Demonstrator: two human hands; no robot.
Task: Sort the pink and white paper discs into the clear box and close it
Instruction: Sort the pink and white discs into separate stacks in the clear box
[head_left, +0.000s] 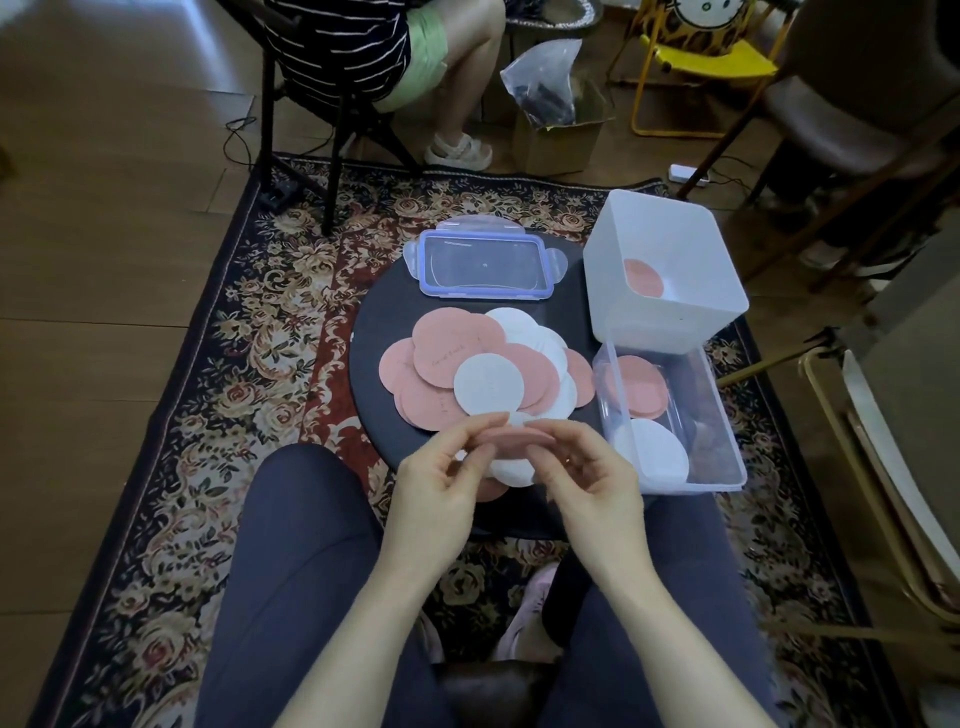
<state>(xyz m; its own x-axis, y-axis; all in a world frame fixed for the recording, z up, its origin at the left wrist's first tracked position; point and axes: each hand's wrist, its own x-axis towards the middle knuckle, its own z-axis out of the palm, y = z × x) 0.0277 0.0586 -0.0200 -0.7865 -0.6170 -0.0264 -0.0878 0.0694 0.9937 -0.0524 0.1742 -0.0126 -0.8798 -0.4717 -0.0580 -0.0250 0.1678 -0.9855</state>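
Centre left of the frame, the loose pile of discs (467, 364) overlaps on the round dark stool (374, 322) — pink and white interleaved, several near the front rim. A careless brush could slide them onto the rug (234, 338). Lower centre, the left hand (441, 480) and right hand (589, 475) both pinch one pink disc (511, 435) edge-on; a second sheet may cling unseen and land in the wrong stack. Right of centre, the clear box (727, 415) overhangs the stool and could tip. Its lid (485, 265) lies upper centre, off.
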